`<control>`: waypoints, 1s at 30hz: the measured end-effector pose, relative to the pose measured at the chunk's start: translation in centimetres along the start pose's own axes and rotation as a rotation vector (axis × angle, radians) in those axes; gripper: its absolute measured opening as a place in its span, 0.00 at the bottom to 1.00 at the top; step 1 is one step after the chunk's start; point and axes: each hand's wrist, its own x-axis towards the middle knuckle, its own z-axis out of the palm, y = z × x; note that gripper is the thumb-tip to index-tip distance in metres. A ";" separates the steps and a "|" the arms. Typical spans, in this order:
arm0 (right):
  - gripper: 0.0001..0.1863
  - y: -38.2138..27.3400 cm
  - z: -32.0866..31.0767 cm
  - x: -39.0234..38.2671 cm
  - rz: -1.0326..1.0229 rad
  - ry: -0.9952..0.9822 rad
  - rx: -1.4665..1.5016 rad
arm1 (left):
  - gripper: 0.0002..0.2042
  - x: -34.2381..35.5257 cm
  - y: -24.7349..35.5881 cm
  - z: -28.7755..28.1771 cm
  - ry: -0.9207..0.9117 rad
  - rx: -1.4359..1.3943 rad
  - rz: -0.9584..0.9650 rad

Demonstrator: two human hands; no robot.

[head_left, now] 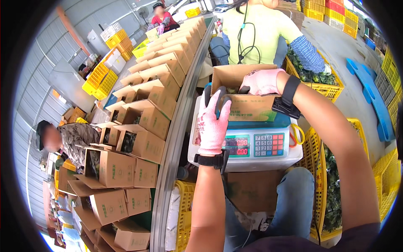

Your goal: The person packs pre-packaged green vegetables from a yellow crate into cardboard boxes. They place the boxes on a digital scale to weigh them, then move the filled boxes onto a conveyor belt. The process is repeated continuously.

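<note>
An open cardboard carton (pixel 252 108) stands on the blue tray of a white weighing scale (pixel 268 163) in front of me. My left hand (pixel 213 122), in a pink glove with dark fingertips, has its fingers spread at the carton's near left corner. Over the carton's right side reaches my right hand (pixel 261 82), gloved the same way. Its fingers dip inside, mostly hidden, and what they hold, if anything, I cannot make out. A little of the contents shows beside them. The scale's lit display (pixel 236 146) and keypad (pixel 269 145) face me.
A metal-edged conveyor (pixel 170 176) runs along my left, with rows of open cartons (pixel 119 168) beyond it. Yellow crates of green produce (pixel 331 185) stand at my right. Ahead, a person in a yellow shirt (pixel 256 31) reaches into another crate. Blue plastic pallets (pixel 371 98) lie farther right.
</note>
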 end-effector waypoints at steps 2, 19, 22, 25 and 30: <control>0.18 0.6 -0.7 0.5 -0.013 -0.008 0.065 | 0.19 0.1 0.3 -0.1 -0.036 -0.029 -0.061; 0.20 10.3 2.6 -10.9 -0.164 0.720 1.542 | 0.20 0.3 -4.1 -5.8 0.342 -0.514 -0.302; 0.22 10.0 4.4 -10.2 -0.063 0.666 1.589 | 0.20 0.1 -5.6 -6.1 0.302 -0.340 -0.261; 0.22 14.5 7.3 -10.1 -0.144 0.622 1.766 | 0.27 0.9 -4.8 -3.6 0.176 -0.379 -0.305; 0.24 12.3 8.1 -6.6 -0.168 0.602 0.314 | 0.30 1.4 -5.9 -0.7 -0.073 -0.379 -0.303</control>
